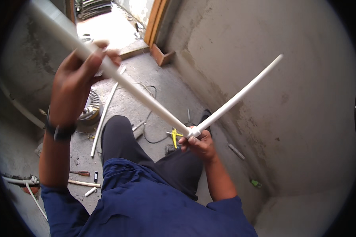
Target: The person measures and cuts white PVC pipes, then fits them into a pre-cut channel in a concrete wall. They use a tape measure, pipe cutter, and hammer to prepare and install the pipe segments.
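A long white plastic pipe (142,96) slants from the upper left down to a white pipe fitting (193,132) in front of my lap. From that fitting a second, shorter white pipe (241,95) rises to the right, so the two form a V. My right hand (201,146) is closed around the fitting, with the thumb against it. Higher up, my left hand (77,81) grips the long pipe, its thumb across the front; the fingers are slightly blurred. The fitting's exact shape is partly hidden by my right fingers.
On the concrete floor lie another white pipe (106,112), a yellow-handled tool (174,137), a dark cable (146,130), a screwdriver (81,173) and a short pipe piece (90,191). A bare wall (281,118) stands on the right; a doorway with a wooden frame (156,23) opens ahead.
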Demonstrator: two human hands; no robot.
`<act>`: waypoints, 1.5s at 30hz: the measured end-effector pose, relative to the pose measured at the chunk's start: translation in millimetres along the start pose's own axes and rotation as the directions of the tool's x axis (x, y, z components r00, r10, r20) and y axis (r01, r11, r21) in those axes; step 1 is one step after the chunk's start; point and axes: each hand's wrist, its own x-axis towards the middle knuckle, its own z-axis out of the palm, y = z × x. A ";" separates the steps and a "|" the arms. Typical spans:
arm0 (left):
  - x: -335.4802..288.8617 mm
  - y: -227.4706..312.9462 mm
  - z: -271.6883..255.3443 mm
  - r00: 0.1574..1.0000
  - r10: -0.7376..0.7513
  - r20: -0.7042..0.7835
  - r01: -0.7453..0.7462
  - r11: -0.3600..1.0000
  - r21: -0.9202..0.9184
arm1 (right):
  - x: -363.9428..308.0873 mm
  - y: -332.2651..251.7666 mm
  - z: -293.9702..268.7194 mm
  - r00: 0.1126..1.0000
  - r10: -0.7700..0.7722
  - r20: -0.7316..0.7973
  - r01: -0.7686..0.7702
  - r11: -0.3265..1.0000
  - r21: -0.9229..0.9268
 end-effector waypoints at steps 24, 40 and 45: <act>164.8 8.1 57.7 0.977 -0.082 0.199 0.030 0.967 0.253 | 67.7 69.9 113.0 0.977 -0.186 -0.107 0.214 0.864 0.456; 139.5 77.6 148.8 0.953 -0.184 0.240 -0.006 0.780 0.625 | 73.0 54.0 69.4 0.924 -0.282 0.257 -0.037 0.604 0.796; 155.1 79.6 158.1 0.982 -0.144 0.120 0.021 0.721 0.693 | 73.4 30.7 79.8 0.939 -0.239 0.247 -0.078 0.552 0.830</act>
